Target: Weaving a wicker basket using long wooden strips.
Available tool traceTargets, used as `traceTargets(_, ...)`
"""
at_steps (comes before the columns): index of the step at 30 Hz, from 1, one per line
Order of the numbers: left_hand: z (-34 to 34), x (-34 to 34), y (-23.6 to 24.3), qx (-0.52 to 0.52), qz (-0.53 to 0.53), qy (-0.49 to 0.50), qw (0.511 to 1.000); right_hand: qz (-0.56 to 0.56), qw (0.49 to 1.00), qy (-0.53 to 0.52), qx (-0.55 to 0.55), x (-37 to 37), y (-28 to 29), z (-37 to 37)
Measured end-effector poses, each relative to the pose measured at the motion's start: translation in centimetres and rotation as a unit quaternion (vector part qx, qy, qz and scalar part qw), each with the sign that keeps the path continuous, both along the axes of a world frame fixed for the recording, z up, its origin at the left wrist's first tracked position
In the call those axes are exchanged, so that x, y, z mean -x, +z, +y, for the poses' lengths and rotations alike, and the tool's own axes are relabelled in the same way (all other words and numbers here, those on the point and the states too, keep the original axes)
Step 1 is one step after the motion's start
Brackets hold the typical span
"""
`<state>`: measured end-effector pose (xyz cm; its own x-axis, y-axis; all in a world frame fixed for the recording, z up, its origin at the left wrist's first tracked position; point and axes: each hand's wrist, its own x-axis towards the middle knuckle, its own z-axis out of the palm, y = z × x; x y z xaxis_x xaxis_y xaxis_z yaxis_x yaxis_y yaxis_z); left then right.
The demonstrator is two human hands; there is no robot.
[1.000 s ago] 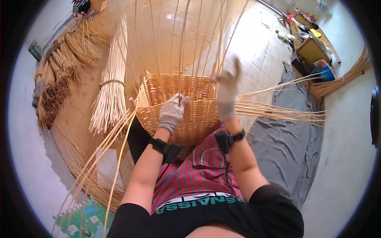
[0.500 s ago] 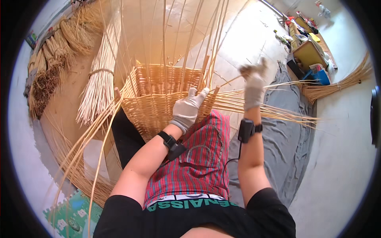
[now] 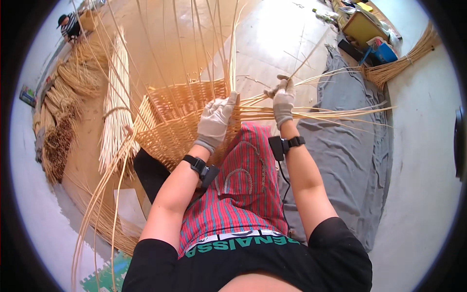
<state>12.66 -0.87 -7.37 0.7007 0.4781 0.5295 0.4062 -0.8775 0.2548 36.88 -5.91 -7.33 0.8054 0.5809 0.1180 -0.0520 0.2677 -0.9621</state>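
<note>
A half-woven wicker basket [image 3: 170,138] leans against my lap, its long upright stakes rising from the rim. My left hand [image 3: 214,120], in a pale work glove, grips its right front corner near a thick corner post. Beyond that corner, my gloved right hand [image 3: 283,100] is closed on a thin willow strand [image 3: 306,57] that sticks up past the fingers. Around the right hand, a spray of loose willow rods [image 3: 335,113] runs out to the right. More rods [image 3: 99,180] bend down from the basket's left corner.
A tied bundle of pale rods [image 3: 116,104] lies left of the basket, with brown bundles [image 3: 61,117] along the wall. Grey cloth [image 3: 335,175] covers floor at right. Another bundle [image 3: 404,61] lies near a blue container [image 3: 386,52]. A person [image 3: 70,28] crouches far left.
My right hand has come down and left, nearer the basket corner. The left hand has shifted its grip at the corner. My view has turned, bringing the crouching person into sight.
</note>
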Motion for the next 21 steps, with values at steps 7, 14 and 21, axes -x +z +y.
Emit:
traceTargets(7, -1.4, -0.4, 0.9, -0.077, 0.145, 0.1, 0.981, -0.347, 0.93, 0.069, -0.102, 18.1, 0.4, -5.2)
traceTargets(14, -3.6, 3.2, 3.3, 0.246, -0.304, -0.006, 0.92, -0.3, 0.937, 0.137, 0.118, 10.2, 8.9, -2.1)
traceTargets(21, 3.5, 2.2, 4.7, 0.35, -0.409, -0.042, 0.842, -0.52, 0.804, 0.083, 0.276, 10.7, 3.8, 0.2)
